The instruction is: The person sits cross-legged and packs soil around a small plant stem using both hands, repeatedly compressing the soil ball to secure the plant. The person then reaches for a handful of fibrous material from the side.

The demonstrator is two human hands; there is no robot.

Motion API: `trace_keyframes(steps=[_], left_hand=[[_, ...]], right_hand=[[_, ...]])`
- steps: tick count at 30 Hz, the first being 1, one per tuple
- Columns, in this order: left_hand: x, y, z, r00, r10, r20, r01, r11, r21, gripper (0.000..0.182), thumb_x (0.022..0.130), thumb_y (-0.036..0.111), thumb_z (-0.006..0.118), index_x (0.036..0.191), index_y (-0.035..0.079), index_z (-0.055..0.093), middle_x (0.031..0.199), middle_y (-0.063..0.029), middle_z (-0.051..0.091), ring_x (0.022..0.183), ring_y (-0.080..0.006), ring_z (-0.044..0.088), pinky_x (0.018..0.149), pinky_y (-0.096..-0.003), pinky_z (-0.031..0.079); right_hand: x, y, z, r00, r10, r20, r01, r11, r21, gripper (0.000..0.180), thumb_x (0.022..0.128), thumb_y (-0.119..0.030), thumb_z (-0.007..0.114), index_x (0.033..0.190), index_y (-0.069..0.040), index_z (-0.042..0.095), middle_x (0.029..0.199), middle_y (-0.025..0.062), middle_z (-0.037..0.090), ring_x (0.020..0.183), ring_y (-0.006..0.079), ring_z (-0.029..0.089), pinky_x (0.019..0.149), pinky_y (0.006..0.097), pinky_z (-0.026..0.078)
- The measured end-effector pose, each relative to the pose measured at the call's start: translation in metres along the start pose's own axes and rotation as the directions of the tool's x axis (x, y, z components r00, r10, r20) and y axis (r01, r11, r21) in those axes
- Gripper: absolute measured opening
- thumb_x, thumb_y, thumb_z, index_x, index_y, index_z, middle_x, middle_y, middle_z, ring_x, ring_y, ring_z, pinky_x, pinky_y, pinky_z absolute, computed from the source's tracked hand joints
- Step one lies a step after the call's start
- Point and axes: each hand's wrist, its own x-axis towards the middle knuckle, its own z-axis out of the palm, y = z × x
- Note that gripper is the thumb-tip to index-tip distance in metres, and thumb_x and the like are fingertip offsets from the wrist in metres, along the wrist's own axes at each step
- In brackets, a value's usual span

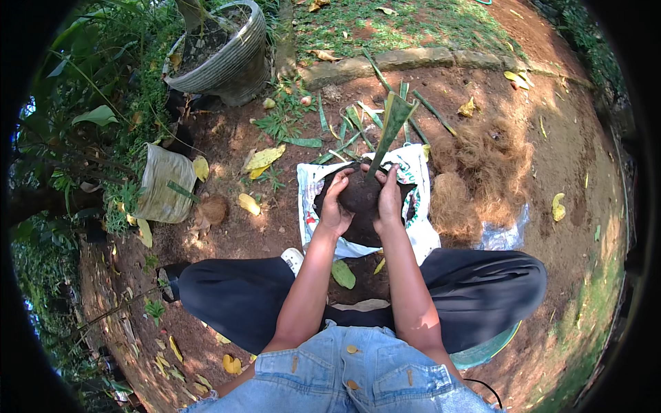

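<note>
A round ball of dark soil (360, 192) is cupped between my left hand (336, 204) and my right hand (388, 199). From its top rises a green leaf cutting (393, 124) with yellowish edges, flared at the upper end. Beneath the hands lies a white plastic sack (421, 199), spread open with dark soil (364, 235) on it. Cut green leaf strips (356, 121) are scattered on the ground just beyond the sack. The underside of the ball and parts of the fingers are hidden.
Brown coconut fibre (480, 175) is heaped right of the sack, beside clear plastic (506, 229). At left are a pale fabric-like pot (165, 186) and a small fibre ball (210, 209). A large ribbed planter (232, 62) stands at upper left. A stone edging (413, 62) crosses the far side.
</note>
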Motion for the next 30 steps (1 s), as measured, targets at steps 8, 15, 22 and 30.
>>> trace_keyframes(steps=[8,15,22,30], left_hand=[[0.013,-0.017,0.010,0.943,0.111,-0.314,-0.026,0.964,0.265,0.036,0.101,0.038,0.050,0.121,0.010,0.061,0.117,-0.0060,0.063,0.108,-0.0215,0.061,0.097,-0.0356,0.047],[0.000,-0.006,0.012,0.729,0.566,0.386,-0.525,0.101,0.845,0.031,0.090,0.025,0.064,0.103,-0.002,0.071,0.117,-0.0226,0.068,0.121,-0.0350,0.060,0.107,-0.0426,0.041],[-0.008,-0.012,0.020,0.710,0.575,0.406,-0.575,0.142,0.806,0.027,0.084,0.021,0.066,0.096,-0.003,0.071,0.105,-0.0203,0.071,0.110,-0.0347,0.066,0.096,-0.0412,0.050],[-0.014,-0.005,0.036,0.664,0.613,0.428,-0.592,0.080,0.802,0.051,0.086,0.042,0.064,0.113,-0.002,0.065,0.113,-0.0216,0.066,0.109,-0.0370,0.063,0.096,-0.0423,0.048]], right_hand=[[0.012,0.025,-0.008,0.990,-0.127,0.058,0.122,0.990,0.073,0.070,0.104,-0.058,0.027,0.109,-0.001,0.067,0.113,0.0118,0.067,0.105,0.0193,0.061,0.097,0.0316,0.043],[0.005,0.028,-0.003,0.985,0.159,0.065,-0.171,0.943,0.285,0.068,0.101,-0.062,0.034,0.123,-0.002,0.060,0.107,0.0076,0.066,0.094,0.0172,0.065,0.083,0.0326,0.053],[-0.007,0.027,-0.007,0.987,0.106,-0.119,-0.095,0.991,0.094,0.073,0.099,-0.064,0.038,0.128,0.001,0.054,0.112,0.0122,0.062,0.102,0.0204,0.062,0.087,0.0342,0.051],[-0.011,0.002,-0.006,0.998,0.053,0.046,-0.061,0.980,0.189,0.053,0.100,-0.053,0.044,0.110,-0.004,0.059,0.093,0.0064,0.062,0.083,0.0161,0.063,0.074,0.0308,0.054]])
